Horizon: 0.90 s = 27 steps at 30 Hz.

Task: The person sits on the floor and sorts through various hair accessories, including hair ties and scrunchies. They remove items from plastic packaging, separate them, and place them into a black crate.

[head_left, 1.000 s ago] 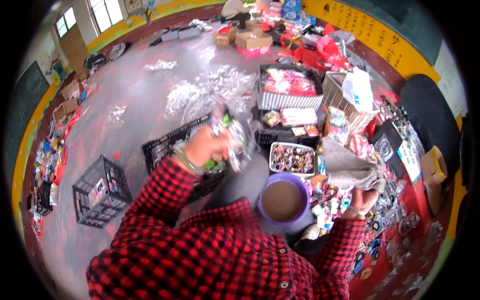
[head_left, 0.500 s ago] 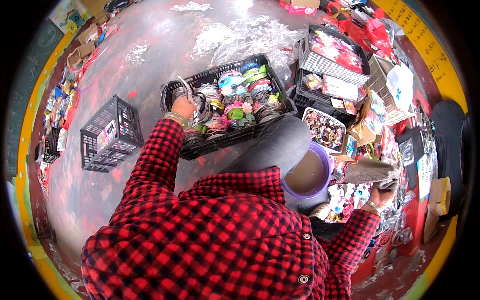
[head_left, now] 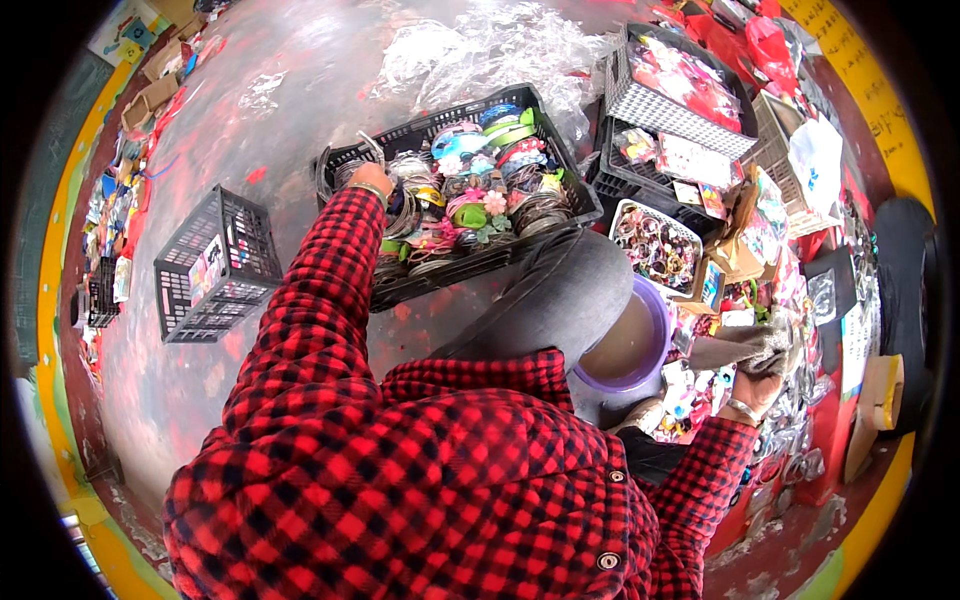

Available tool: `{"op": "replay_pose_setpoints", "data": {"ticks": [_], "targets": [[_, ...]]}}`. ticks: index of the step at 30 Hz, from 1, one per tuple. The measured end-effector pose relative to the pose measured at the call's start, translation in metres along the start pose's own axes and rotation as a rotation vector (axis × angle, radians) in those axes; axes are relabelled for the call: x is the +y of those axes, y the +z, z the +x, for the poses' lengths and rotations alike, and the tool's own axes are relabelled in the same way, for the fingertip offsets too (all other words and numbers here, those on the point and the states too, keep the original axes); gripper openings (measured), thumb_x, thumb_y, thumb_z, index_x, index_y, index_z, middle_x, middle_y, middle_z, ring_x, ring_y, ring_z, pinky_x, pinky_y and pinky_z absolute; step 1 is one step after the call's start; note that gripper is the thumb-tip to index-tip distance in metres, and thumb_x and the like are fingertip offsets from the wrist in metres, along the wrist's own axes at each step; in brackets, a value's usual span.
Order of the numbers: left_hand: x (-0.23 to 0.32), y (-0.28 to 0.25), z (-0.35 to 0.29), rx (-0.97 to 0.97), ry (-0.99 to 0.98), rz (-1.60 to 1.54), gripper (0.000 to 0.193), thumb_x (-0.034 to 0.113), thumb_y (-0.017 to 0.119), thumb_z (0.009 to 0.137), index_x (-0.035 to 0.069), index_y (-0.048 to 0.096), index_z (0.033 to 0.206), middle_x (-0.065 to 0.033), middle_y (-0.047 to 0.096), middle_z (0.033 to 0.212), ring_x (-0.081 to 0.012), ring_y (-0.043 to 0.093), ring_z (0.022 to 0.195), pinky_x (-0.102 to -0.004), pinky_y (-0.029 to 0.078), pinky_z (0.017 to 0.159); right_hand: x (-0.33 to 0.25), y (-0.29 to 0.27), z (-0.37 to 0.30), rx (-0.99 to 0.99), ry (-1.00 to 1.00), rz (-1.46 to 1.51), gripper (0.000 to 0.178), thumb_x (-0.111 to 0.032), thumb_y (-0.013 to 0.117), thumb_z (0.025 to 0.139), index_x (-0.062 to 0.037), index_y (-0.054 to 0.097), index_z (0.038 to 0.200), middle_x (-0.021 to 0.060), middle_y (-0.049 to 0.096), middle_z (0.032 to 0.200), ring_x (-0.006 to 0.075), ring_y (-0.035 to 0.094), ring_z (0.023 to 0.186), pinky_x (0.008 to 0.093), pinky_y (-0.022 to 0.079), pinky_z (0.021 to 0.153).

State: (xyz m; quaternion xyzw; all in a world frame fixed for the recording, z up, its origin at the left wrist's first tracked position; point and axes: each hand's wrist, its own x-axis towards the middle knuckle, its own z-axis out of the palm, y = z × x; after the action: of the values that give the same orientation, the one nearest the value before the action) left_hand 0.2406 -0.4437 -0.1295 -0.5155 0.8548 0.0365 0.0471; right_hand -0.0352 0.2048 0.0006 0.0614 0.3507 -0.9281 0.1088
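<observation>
At the left end of a black plastic crate, my left hand is closed on a pale headband whose curved end sticks up beyond my fingers. Bundles of headbands fill this crate, some with bright fabric or a pink flower. Off to the right, my right hand grips a grey cloth, which hangs over small packaged goods. Between the cloth and my knee stands a purple basin of murky water.
A second black crate stands on the floor at the left. Stacked crates with packaged goods rise at the right, beside a white basket of small hair ties. Crumpled clear plastic lies beyond the headband crate.
My left hand has lowered the headband into the left end of the crate. My right hand keeps hold of the cloth, which has bunched and shifted slightly.
</observation>
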Motion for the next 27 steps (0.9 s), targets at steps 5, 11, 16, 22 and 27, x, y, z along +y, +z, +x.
{"op": "replay_pose_setpoints", "data": {"ticks": [5, 11, 16, 22, 27], "targets": [[0.035, -0.044, -0.023, -0.071, -0.029, -0.216, 0.041, 0.030, 0.073, 0.068, -0.008, 0.063, 0.079, -0.0207, 0.063, 0.078, -0.0246, 0.063, 0.064, -0.0342, 0.049, 0.059, -0.002, -0.010, 0.006, -0.056, -0.003, -0.025, 0.040, -0.027, 0.052, 0.087, -0.0059, 0.048, 0.120, 0.0105, 0.051, 0.121, 0.0261, 0.048, 0.110, 0.0438, 0.038, 0.094], [0.073, -0.087, -0.065, -0.329, 0.148, -1.303, 0.025, 0.017, 0.058, 0.080, -0.004, 0.054, 0.093, -0.0113, 0.061, 0.082, -0.0160, 0.058, 0.065, -0.0278, 0.048, 0.058, -0.005, 0.010, -0.007, -0.248, 0.050, 0.055, 0.047, -0.036, 0.051, 0.087, -0.0117, 0.044, 0.127, 0.0070, 0.049, 0.125, 0.0254, 0.047, 0.113, 0.0435, 0.037, 0.097], [0.154, -0.168, -0.160, -0.637, 0.829, -1.315, 0.015, 0.009, 0.050, 0.088, -0.002, 0.053, 0.097, -0.0106, 0.061, 0.087, -0.0154, 0.059, 0.075, -0.0260, 0.048, 0.069, -0.002, 0.037, -0.025, -0.486, 0.108, -0.057, 0.048, -0.042, 0.047, 0.088, -0.0163, 0.042, 0.128, 0.0068, 0.048, 0.125, 0.0227, 0.048, 0.112, 0.0397, 0.038, 0.097], [0.266, -0.197, -0.241, -0.661, 1.200, -1.181, 0.015, 0.007, 0.054, 0.086, -0.003, 0.055, 0.097, -0.0097, 0.063, 0.085, -0.0142, 0.061, 0.074, -0.0253, 0.049, 0.068, 0.010, 0.064, -0.055, -0.530, 0.265, 0.019, 0.056, -0.045, 0.046, 0.088, -0.0001, 0.045, 0.121, 0.0100, 0.054, 0.115, 0.0219, 0.051, 0.106, 0.0377, 0.039, 0.095], [0.352, -0.178, -0.308, -0.759, 1.292, -1.281, 0.015, 0.012, 0.062, 0.082, -0.002, 0.058, 0.086, -0.0047, 0.062, 0.075, -0.0079, 0.057, 0.069, -0.0229, 0.046, 0.064, 0.029, 0.063, -0.059, -0.551, 0.111, -0.092, 0.052, -0.041, 0.049, 0.088, -0.0008, 0.045, 0.121, 0.0100, 0.053, 0.115, 0.0198, 0.052, 0.104, 0.0347, 0.040, 0.093]]}}
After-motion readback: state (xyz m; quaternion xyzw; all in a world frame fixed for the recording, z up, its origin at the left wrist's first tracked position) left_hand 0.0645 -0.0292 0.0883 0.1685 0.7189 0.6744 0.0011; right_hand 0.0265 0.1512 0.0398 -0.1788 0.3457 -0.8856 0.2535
